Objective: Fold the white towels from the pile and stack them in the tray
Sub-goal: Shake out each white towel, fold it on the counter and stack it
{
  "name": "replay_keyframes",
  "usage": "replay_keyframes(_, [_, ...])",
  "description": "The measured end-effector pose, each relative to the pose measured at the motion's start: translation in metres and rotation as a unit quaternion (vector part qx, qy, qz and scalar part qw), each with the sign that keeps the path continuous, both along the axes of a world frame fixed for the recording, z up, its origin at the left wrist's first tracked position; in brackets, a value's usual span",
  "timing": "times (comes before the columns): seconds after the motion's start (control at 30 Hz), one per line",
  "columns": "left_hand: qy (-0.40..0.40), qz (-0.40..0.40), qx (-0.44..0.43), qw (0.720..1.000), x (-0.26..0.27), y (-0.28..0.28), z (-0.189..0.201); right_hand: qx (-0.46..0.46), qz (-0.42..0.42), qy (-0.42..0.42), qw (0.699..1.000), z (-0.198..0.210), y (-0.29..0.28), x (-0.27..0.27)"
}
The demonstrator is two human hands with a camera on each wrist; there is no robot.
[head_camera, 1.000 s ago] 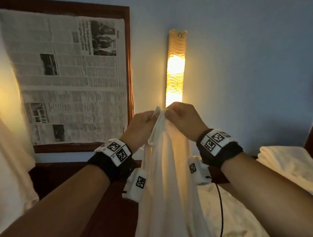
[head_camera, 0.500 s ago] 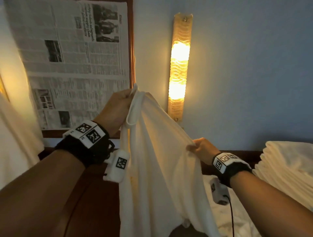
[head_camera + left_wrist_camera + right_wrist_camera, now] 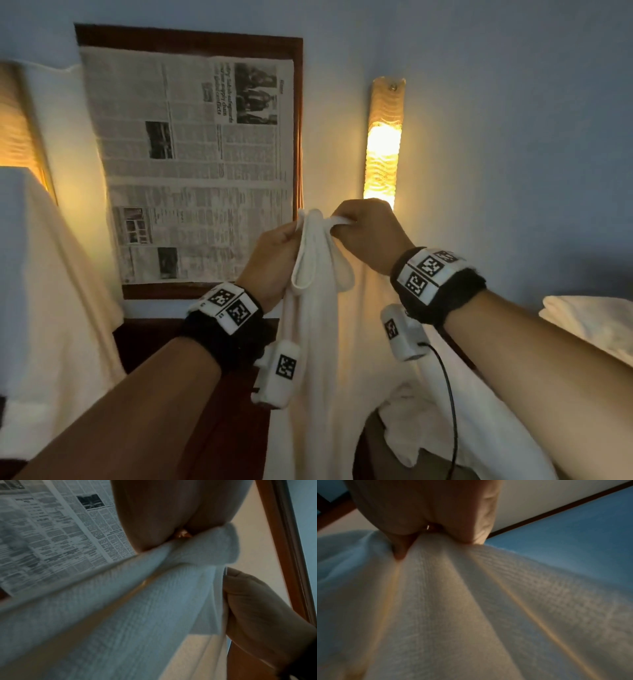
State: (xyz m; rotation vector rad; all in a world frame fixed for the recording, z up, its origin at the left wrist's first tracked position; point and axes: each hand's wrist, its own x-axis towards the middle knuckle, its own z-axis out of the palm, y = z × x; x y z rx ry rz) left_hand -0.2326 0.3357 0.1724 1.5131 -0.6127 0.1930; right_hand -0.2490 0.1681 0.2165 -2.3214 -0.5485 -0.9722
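Both hands are back together at chest height: the left hand (image 3: pixel 274 260) and right hand (image 3: pixel 368 233) each pinch the top edge of the white woven cotton towel (image 3: pixel 318 342), where half a second ago they were spread wide apart. The towel now hangs doubled lengthwise, so the first fold looks made. No tray is visible; folded white towels (image 3: pixel 592 322) lie far right.
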Motion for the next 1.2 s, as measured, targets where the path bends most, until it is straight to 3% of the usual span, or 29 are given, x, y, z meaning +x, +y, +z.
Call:
replay_keyframes(0.1, [-0.007, 0.003, 0.043, 0.999, -0.012, 0.019, 0.002, -0.012, -0.058, -0.006, 0.998, 0.005, 0.021, -0.009])
replay_keyframes(0.23, [-0.075, 0.046, 0.077, 0.993, -0.027, 0.047, 0.01, 0.023, -0.023, -0.005, 0.999, -0.006, 0.048, -0.034])
replay_keyframes(0.4, [-0.089, 0.067, 0.055, 0.992, -0.044, 0.083, 0.015, -0.019, -0.092, 0.072, 0.993, -0.061, 0.059, -0.066])
replay_keyframes(0.53, [-0.062, 0.023, 0.036, 0.997, -0.059, 0.111, 0.016, -0.052, -0.224, 0.163, 0.96, -0.122, 0.023, -0.086])
replay_keyframes(0.63, [-0.028, -0.029, 0.002, 0.999, -0.072, 0.124, 0.017, -0.054, -0.276, 0.243, 0.929, -0.144, 0.001, -0.102])
replay_keyframes(0.7, [-0.013, -0.06, 0.007, 0.998, -0.078, 0.128, 0.016, 0.037, -0.263, 0.214, 0.94, -0.141, 0.001, -0.108])
replay_keyframes(0.77, [0.009, -0.073, 0.022, 0.997, -0.081, 0.128, 0.013, 0.146, -0.219, 0.129, 0.956, -0.124, 0.015, -0.116])
replay_keyframes(0.9, [0.045, -0.105, 0.027, 0.993, -0.088, 0.118, 0.0, 0.276, -0.085, 0.062, 0.955, -0.074, 0.057, -0.13])
replay_keyframes(1.0, [0.065, -0.128, 0.009, 0.99, -0.094, 0.102, -0.009, 0.226, -0.044, 0.034, 0.972, -0.047, 0.07, -0.136])
replay_keyframes(1.1, [0.073, -0.138, 0.005, 0.988, -0.1, 0.082, -0.013, 0.069, -0.082, 0.031, 0.994, -0.029, 0.071, -0.139])
replay_keyframes(1.2, [0.094, -0.153, -0.011, 0.984, -0.106, 0.059, -0.013, -0.003, -0.125, 0.029, 0.992, -0.019, 0.059, -0.141])
